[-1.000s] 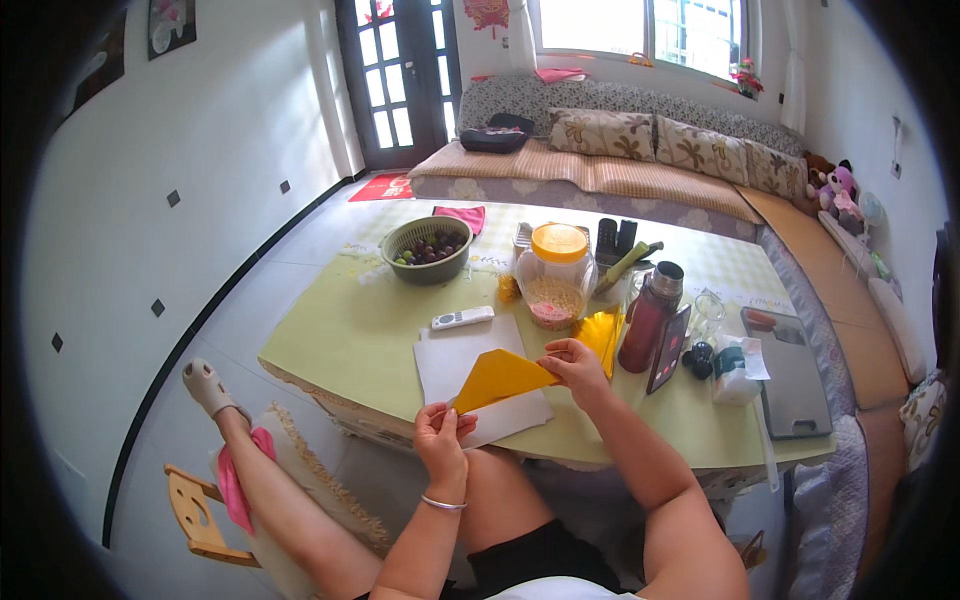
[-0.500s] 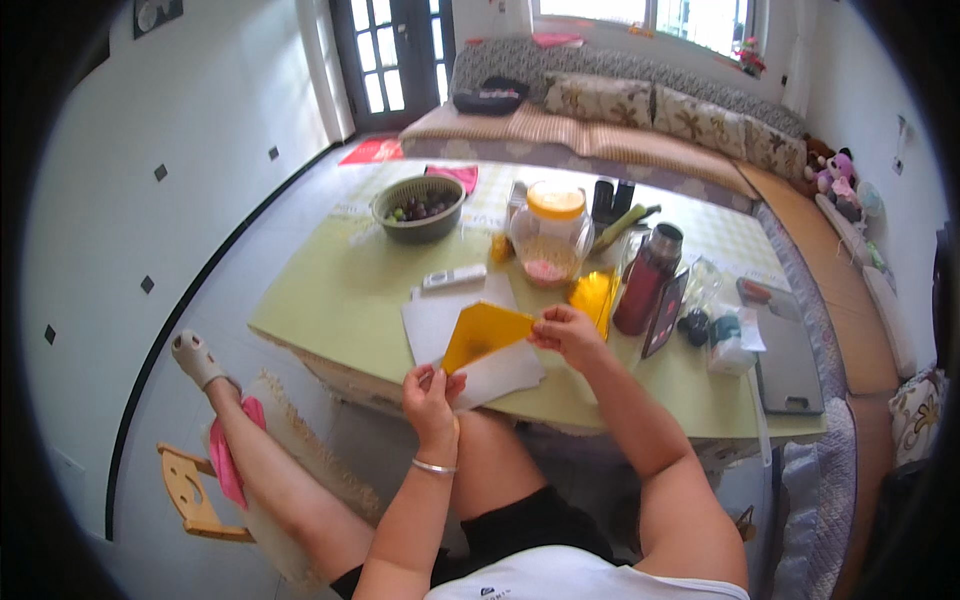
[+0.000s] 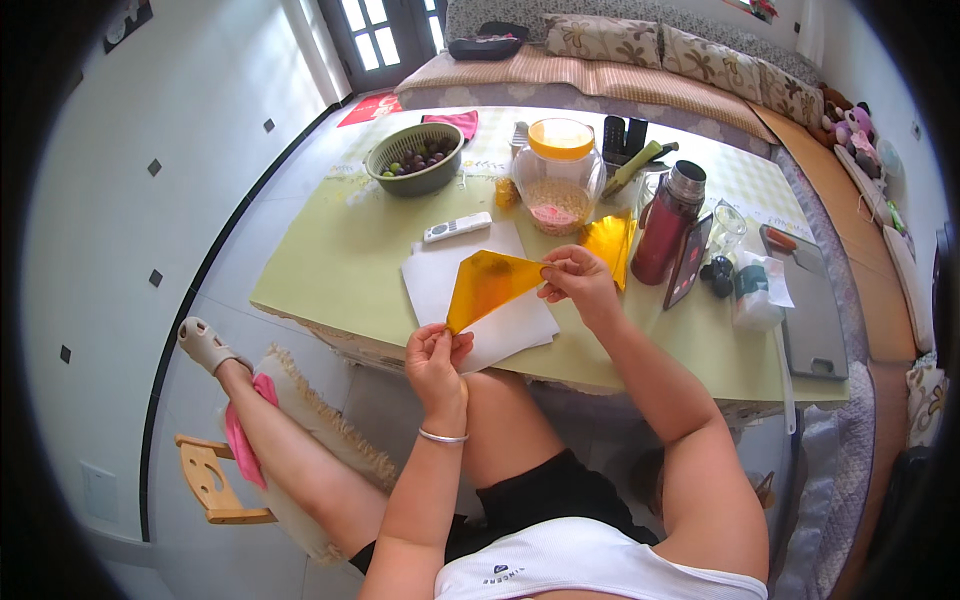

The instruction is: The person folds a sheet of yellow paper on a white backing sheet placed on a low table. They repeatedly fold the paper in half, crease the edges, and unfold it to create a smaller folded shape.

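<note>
Between my two hands is a folded sheet of shiny gold paper (image 3: 492, 287), roughly triangular with one corner cut off. My left hand (image 3: 438, 360) pinches its lower corner near the table's front edge. The right corner is pinched by the thumb and fingers of my right hand (image 3: 580, 283). Beneath the gold paper lie sheets of white paper (image 3: 430, 283), partly covered by it. More gold paper (image 3: 608, 245) lies just beyond my right hand, beside a dark red thermos flask (image 3: 668, 225).
On the table (image 3: 320, 270) are a grape-filled colander (image 3: 412, 183), a white remote control (image 3: 457, 226), a yellow-lidded jar (image 3: 558, 185), a propped phone (image 3: 688, 262), a tissue pack (image 3: 758, 295) and a grey cutting board (image 3: 808, 315). A sofa (image 3: 590, 80) stands beyond.
The view has tilted down, and the table things sit higher in the picture. The gold paper has turned a little and shows more of its face; both hands still pinch it.
</note>
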### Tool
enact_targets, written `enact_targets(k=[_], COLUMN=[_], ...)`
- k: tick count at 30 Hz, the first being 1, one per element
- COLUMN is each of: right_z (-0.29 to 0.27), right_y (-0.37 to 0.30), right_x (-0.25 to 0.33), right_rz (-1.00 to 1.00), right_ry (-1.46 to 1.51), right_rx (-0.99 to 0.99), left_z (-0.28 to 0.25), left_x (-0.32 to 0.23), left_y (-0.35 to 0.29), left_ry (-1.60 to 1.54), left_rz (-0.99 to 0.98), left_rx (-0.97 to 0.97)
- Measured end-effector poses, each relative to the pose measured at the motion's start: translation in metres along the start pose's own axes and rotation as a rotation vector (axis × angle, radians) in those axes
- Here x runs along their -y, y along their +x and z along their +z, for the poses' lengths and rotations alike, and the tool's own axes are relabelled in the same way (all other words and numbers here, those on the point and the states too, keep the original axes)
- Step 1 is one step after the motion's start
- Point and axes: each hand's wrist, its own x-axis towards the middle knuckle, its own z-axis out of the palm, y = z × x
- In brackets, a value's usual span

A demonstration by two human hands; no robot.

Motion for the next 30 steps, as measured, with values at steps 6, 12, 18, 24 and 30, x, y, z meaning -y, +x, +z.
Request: enact_targets(k=[6,12,18,24,30], right_z=[0.002,0.000,0.005,-0.002,-0.007], right_y=[-0.004,-0.002,-0.006,-0.004,0.001], right_x=[0.002,0.000,0.008,0.011,0.010], right_rz=[-0.028,-0.057,-0.034,-0.015,-0.007], right_ry=[0.003,-0.081,-0.101,-0.131,-0.175], right_rx=[0.027,0.046,0.061,0.093,0.107], left_z=[0.000,-0.003,-0.005,-0.005,-0.002], left_x=[0.000,0.000,0.003,0.003,0.000], left_y=[-0.002,0.001,0.002,-0.001,-0.003], left_ry=[-0.015,-0.138,-0.085,-0.060,-0.056], left_rz=[0.004,-0.036,-0.054,-0.040,0.010], left_rx=[-0.001,0.014,-0.032,-0.030,0.011])
